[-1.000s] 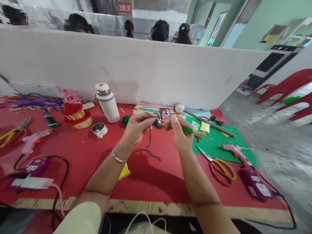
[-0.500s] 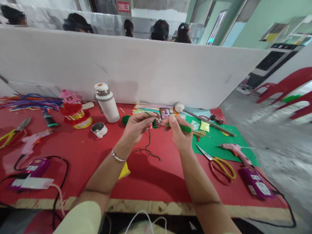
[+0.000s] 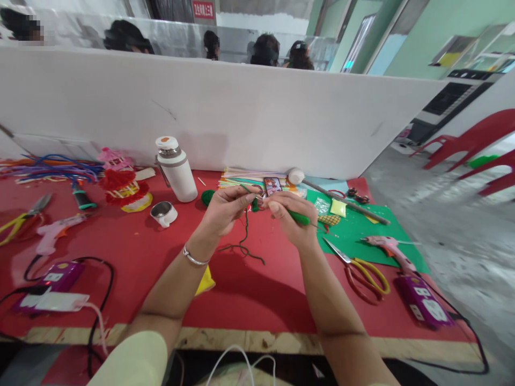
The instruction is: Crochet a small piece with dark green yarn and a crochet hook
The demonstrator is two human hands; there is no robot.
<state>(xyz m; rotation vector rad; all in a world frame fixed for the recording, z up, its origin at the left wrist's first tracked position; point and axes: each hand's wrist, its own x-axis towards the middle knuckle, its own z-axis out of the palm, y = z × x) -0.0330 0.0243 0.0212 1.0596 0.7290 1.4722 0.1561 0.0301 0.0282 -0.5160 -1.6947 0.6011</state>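
Observation:
My left hand is closed in a pinch on dark green yarn, whose loose tail hangs down over the red tabletop. A strand runs over its forefinger. My right hand is wrapped round a crochet hook with a green grip. A thin metal end of the hook sticks out to the right of the palm. Both sets of fingertips nearly meet above the table, and the small worked piece between them is mostly hidden. Behind the left hand sits a green yarn ball.
A white thermos and steel-lined cup stand left, past them a red-and-pink craft piece. Scissors and a glue gun lie right. A phone is behind the hands. A white partition closes the back.
My right hand has turned, its thumb lowering and its fingers reaching over toward the left hand. The hook's green grip has shifted slightly left and down. My left hand stays nearly still.

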